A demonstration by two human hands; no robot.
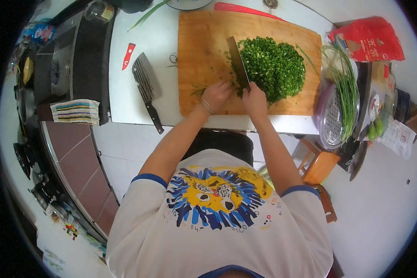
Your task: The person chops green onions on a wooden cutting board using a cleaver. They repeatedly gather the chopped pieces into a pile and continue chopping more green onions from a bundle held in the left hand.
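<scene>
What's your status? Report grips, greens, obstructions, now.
Right grip on knife, left grip beside it. Chopped greens heaped on wooden board. Second knife left of board, off it.

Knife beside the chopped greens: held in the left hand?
No, the right hand grips the knife, while the left hand is to its left over the cutting board.

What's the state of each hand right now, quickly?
Left hand: at the cutting board; whether it grips anything cannot be told.
Right hand: closed, holding the knife.
</scene>
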